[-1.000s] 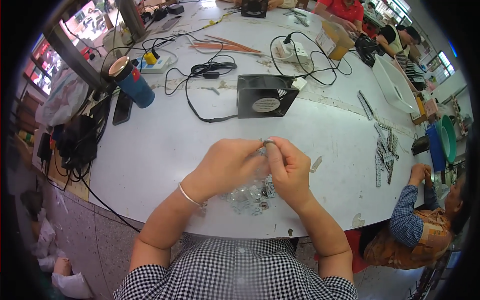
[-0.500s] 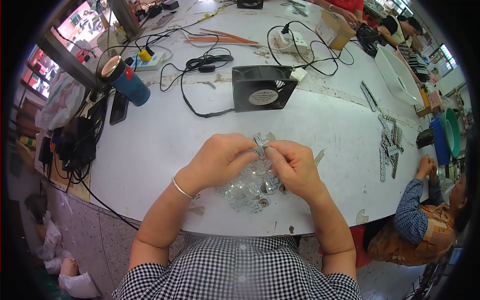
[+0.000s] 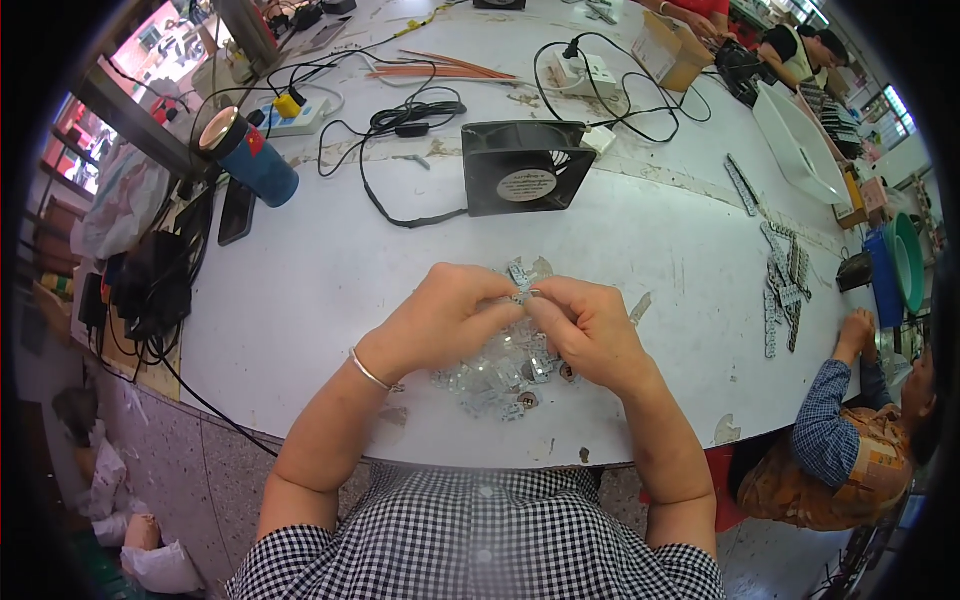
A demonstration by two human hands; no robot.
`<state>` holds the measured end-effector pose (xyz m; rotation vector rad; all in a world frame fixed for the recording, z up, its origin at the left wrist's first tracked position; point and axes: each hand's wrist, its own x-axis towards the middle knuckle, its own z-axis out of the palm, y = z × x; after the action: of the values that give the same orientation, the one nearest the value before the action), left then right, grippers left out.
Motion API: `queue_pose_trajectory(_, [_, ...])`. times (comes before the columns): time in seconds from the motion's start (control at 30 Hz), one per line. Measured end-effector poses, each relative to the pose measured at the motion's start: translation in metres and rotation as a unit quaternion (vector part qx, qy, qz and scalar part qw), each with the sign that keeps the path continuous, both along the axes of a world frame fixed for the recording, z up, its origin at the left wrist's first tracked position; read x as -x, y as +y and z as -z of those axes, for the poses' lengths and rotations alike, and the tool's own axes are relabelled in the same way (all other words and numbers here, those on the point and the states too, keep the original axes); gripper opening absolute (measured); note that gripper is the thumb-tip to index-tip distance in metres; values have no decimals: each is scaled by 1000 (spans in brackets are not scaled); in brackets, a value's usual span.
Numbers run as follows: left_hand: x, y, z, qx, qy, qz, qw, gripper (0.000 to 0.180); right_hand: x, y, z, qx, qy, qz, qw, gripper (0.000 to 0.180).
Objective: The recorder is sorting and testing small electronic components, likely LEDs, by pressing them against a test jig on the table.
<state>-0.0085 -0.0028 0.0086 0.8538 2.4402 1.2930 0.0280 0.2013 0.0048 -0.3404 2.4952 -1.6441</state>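
Note:
Over the near middle of the table, my left hand [image 3: 440, 315] and my right hand [image 3: 592, 328] meet fingertip to fingertip. Both are closed in a pinch at a tiny pale piece, mostly hidden by the fingers; its kind cannot be made out. Just beyond the fingertips lies a small grey patterned piece [image 3: 517, 272]. Beneath and between my hands spreads a loose heap of small clear plastic pieces [image 3: 490, 374], mixed with grey patterned bits. A small round brown part [image 3: 527, 400] sits at the heap's near edge.
A black box fan [image 3: 525, 170] stands beyond my hands, its cable [image 3: 400, 120] coiled to the left. Farther left are a blue tumbler [image 3: 255, 160] and a phone [image 3: 236, 212]. Patterned strips [image 3: 785, 280] lie at right, near a seated person [image 3: 850, 430] and a white bin [image 3: 798, 140].
My fingertips stay together at the same spot, with my right thumb a little nearer my left fingers. The whole view has shifted slightly.

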Motion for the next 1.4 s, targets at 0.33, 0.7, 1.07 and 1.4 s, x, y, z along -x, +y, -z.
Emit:
queue_pose_trajectory(0.33, [3, -10, -10, -15, -75, 104, 992, 17, -4, 6, -10, 25, 33, -59, 997, 14])
queue_pose_trajectory(0.7, [6, -25, -12, -102, -162, 150, 970, 14, -2, 13, -12, 248, -196, -82, 945, 17])
queue_pose_trajectory(1.07, [-2, 4, 6, -42, 292, -6, 955, 28, -4, 1, -3, 76, -79, 56, 992, 18])
queue_pose_trajectory(1.4, [2, 7, 8, -35, 386, 11, 922, 26, -4, 1, -2, 43, -4, 38, 998, 18])
